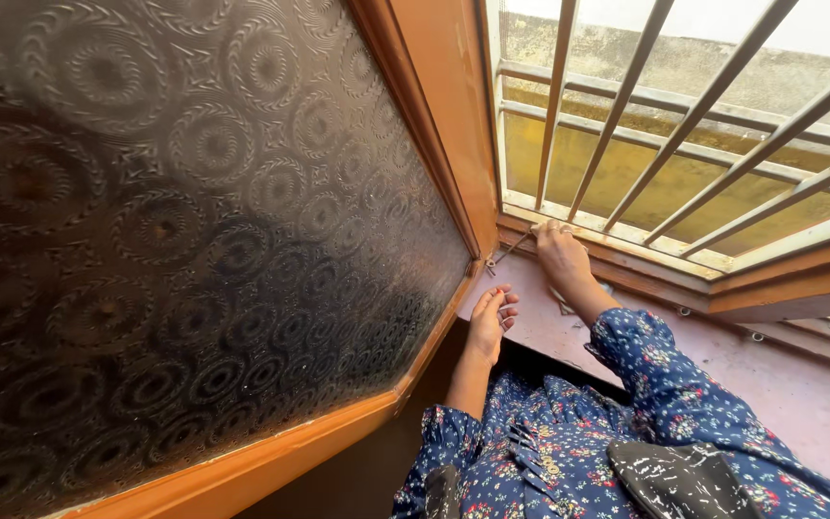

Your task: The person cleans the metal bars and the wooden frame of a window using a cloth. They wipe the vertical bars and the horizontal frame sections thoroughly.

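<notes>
1. The right hand (559, 252) is reaching to the bottom rail of the window frame (626, 259), just under the metal grille (684, 125). Its fingers are closing narrowly on the end of the thin metal stay hook (509, 252).
2. The hook is lying across the corner, between the frame and the open sash with patterned glass (194, 240).
3. The left hand (490, 322) is resting loosely open on the pink sill (770, 384), beside the sash edge, holding nothing.
4. In my judgement, it is better to be steadying the sash with the left hand while the right is guiding the hook slowly, keeping fingers away from the closing gap.
</notes>
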